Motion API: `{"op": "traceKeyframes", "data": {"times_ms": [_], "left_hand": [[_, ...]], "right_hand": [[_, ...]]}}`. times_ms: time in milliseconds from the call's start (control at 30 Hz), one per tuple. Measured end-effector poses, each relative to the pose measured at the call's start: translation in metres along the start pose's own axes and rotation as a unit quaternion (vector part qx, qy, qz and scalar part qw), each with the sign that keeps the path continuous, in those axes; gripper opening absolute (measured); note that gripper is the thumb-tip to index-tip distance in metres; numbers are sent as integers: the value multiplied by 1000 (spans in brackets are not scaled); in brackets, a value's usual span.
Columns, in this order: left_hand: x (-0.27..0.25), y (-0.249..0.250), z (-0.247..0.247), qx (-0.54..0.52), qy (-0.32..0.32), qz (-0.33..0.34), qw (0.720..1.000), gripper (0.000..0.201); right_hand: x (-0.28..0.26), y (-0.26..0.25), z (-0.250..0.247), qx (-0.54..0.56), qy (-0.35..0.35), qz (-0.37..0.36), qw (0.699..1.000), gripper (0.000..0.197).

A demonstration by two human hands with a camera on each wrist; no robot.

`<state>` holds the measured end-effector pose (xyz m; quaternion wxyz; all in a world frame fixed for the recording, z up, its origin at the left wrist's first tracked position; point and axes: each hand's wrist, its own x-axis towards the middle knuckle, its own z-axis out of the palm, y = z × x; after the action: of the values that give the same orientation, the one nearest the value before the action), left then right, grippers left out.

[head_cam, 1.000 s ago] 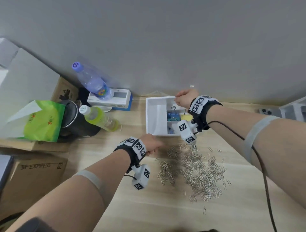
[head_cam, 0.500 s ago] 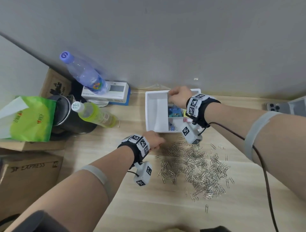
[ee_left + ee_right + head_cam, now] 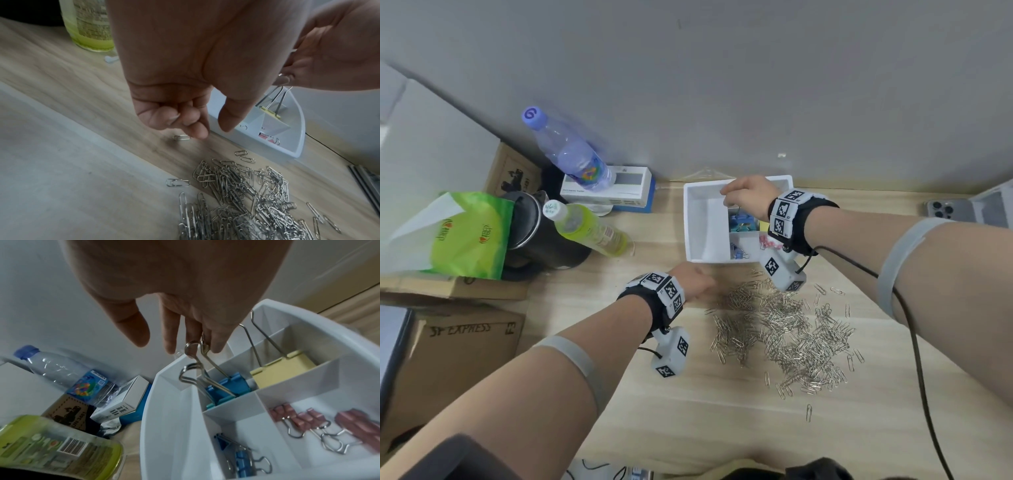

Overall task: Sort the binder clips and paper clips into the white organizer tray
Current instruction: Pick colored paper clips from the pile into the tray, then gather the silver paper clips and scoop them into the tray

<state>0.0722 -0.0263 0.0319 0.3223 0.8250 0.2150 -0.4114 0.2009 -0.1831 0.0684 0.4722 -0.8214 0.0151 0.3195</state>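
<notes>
Blue binder clip (image 3: 230,387) under right hand (image 3: 185,293)

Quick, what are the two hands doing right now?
Left hand: fingers curled, tips beside one paper clip on the desk; nothing clearly held.
Right hand: fingertips pinching the wire handles of a blue binder clip.

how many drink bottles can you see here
2: a clear water bottle with a purple cap, by the white box near the wall, and a yellow-green bottle tilted beside the black pot. The clutter may hide others.
</notes>
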Motion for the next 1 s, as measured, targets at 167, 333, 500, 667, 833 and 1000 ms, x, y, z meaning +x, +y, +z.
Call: {"op": "traceKeyframes", "data": {"times_ms": [167, 333, 500, 667, 833, 1000], "left_hand": [[-6, -8, -5, 12, 9, -8, 1000, 30], [-11, -16, 1, -2, 2, -12, 1000, 25], [-11, -19, 20, 1, -1, -8, 1000, 22], [-5, -19, 33, 66, 53, -7, 996, 31], [1, -30, 44, 197, 112, 10, 974, 65], [0, -33, 57, 221, 116, 71, 966, 65]], "right_hand": [[-16, -6, 11, -1, 20, -1, 1000, 27], [-23, 1, 8, 23, 89, -18, 996, 18], [-43, 27, -1, -6, 152, -43, 987, 14], [-55, 46, -2, 11, 157, -56, 986, 11], [-76, 68, 13, -63, 119, -55, 989, 10], [-89, 105, 36, -282, -30, -88, 955, 42]]}}
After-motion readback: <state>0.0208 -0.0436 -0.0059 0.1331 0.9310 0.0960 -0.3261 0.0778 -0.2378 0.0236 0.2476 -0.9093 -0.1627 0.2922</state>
